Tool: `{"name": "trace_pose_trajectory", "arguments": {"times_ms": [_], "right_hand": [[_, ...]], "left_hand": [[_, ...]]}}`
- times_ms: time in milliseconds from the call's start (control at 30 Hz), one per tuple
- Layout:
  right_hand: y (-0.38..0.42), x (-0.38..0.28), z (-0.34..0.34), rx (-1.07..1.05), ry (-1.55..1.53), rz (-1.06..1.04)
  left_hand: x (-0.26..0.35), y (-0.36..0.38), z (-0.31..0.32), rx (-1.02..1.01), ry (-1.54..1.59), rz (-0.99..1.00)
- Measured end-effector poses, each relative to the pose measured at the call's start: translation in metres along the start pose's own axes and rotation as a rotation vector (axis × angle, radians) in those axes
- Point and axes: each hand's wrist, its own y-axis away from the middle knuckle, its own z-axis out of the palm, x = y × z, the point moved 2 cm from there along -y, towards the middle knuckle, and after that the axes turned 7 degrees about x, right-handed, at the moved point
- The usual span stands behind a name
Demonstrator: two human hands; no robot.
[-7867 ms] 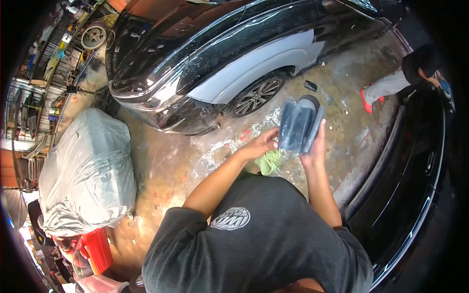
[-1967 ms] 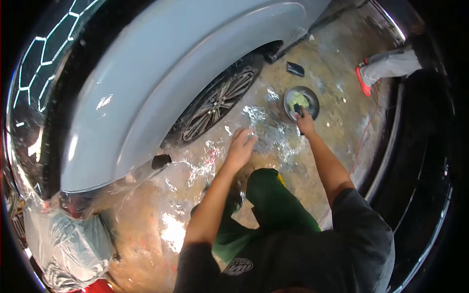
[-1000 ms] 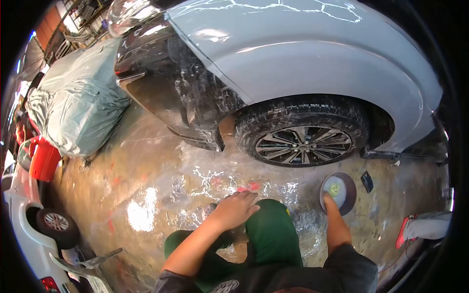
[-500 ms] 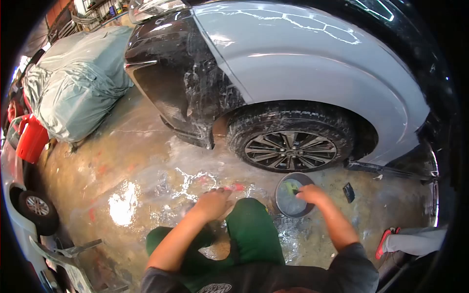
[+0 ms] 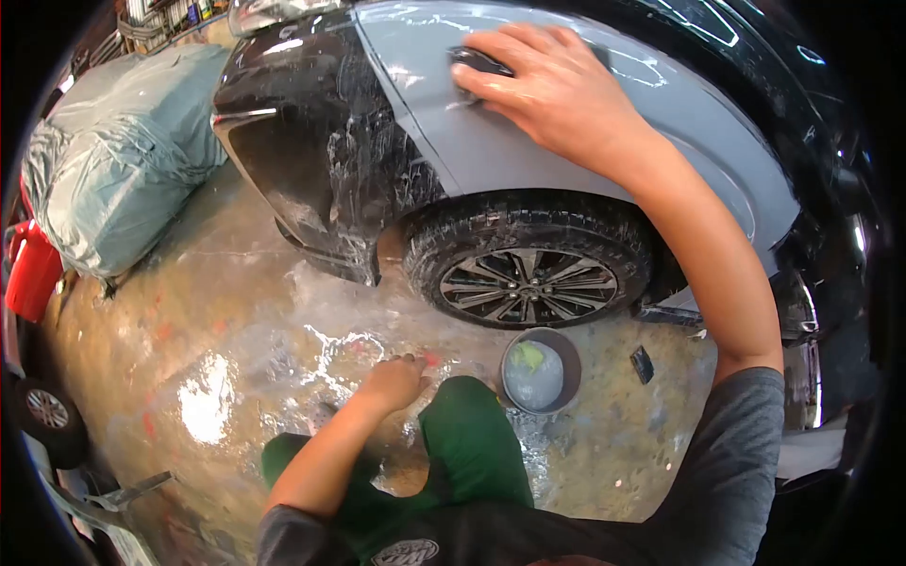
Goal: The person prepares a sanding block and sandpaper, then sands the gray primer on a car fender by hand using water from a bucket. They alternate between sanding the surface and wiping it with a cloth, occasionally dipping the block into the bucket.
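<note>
My right hand presses a small dark block against the grey fender above the wheel arch, fingers and thumb wrapped round it. Its underside and exact kind are hidden. Low beside my left knee, my left hand hangs loosely bent over the wet floor, apart from the fender, and nothing shows in it. A round bucket stands by my other knee, under the wheel. Cloudy water fills it, with a light green sponge-like piece at the surface.
A flat black piece lies on the floor right of the bucket. The dark bumper carries whitish streaks. A covered vehicle and a red container stand at the left. Another person's grey trouser leg shows at the right.
My right hand has left the bucket and risen to the fender, now with the dark block in it. The green piece stays in the bucket. My left hand has hardly moved.
</note>
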Motion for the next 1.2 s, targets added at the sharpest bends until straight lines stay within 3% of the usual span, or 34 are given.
{"name": "trace_pose_trajectory", "arguments": {"times_ms": [200, 300, 400, 633, 867, 967, 1067, 1200], "right_hand": [[-0.023, -0.003, 0.012, -0.041, 0.033, -0.18], [0.036, 0.049, -0.03, -0.043, 0.08, -0.152], [0.036, 0.04, -0.034, -0.083, 0.121, -0.114], [-0.046, -0.023, 0.027, -0.09, 0.074, -0.197], [-0.02, 0.003, -0.002, -0.1, 0.106, -0.221], [-0.054, -0.016, 0.024, -0.088, 0.078, -0.223], [-0.05, -0.015, 0.026, -0.041, 0.08, -0.247], [-0.042, -0.014, 0.025, -0.08, 0.035, -0.313]], "left_hand": [[-0.025, 0.02, -0.003, -0.035, 0.022, -0.091], [-0.036, 0.054, -0.026, 0.109, -0.07, -0.083], [-0.031, 0.07, -0.039, 0.184, -0.023, -0.049], [-0.003, 0.044, -0.053, 0.266, 0.043, 0.101], [-0.009, 0.061, -0.063, 0.402, -0.011, 0.12], [-0.009, 0.051, -0.07, 0.333, 0.042, 0.108], [-0.016, 0.05, -0.062, 0.306, -0.099, 0.076], [-0.013, 0.062, -0.069, 0.447, 0.017, 0.1]]}}
